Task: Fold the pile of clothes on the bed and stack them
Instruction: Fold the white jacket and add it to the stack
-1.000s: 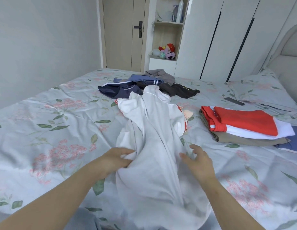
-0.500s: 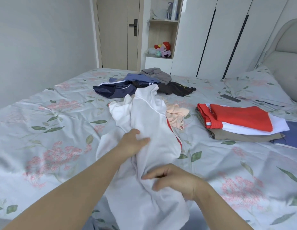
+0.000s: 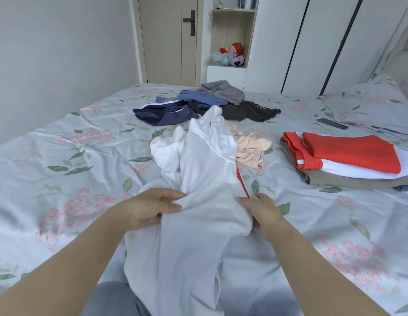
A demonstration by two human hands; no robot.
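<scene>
Two hands worked one white garment [image 3: 205, 174] on the floral bed [image 3: 61, 156]. At its left edge the left hand [image 3: 153, 207] pinched a fold of cloth between thumb and curled fingers. The garment was thin, crumpled and bunched, with one red stripe down its right side. Its long axis ran from the person's lap away toward the unfolded pile, where its far end stood humped. At its right edge the right hand [image 3: 264, 213] gripped the cloth by the stripe, fingers curled. Beyond it lay four loose garments: navy [image 3: 162, 111], blue [image 3: 198, 98], grey [image 3: 223, 90] and dark brown [image 3: 251, 111]. A peach garment [image 3: 248, 149] touched its right side. Well to its right sat one folded stack [image 3: 349, 156].
</scene>
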